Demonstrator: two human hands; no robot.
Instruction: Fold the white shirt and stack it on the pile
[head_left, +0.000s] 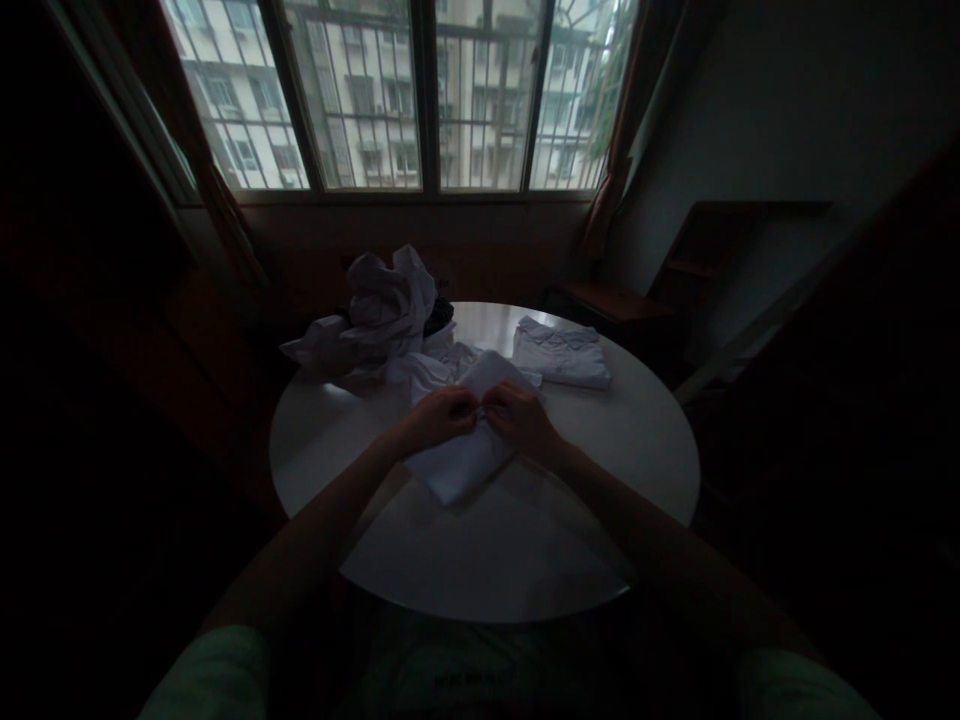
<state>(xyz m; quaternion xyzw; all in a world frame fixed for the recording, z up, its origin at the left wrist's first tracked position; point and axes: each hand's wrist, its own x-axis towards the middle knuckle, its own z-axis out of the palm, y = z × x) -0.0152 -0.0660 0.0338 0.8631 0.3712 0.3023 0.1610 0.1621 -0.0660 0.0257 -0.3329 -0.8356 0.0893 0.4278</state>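
Note:
A white shirt (459, 468) lies across the middle of the round table, partly spread and partly folded. My left hand (442, 413) and my right hand (519, 415) meet over its centre. The fingers of both are closed in a pinch on the fabric, their tips almost touching. What exactly sits between the fingertips is too dark and small to make out. Beyond my hands, more crumpled white cloth (431, 372) touches the shirt; whether it is part of the same garment I cannot tell.
A neatly folded white shirt (566, 355) lies at the table's back right. At the back left a heap of crumpled light clothes (390, 310) rises, with something dark behind it. The white round table (480, 560) stands before a barred window (424, 100). A wooden chair (622, 300) is beyond it.

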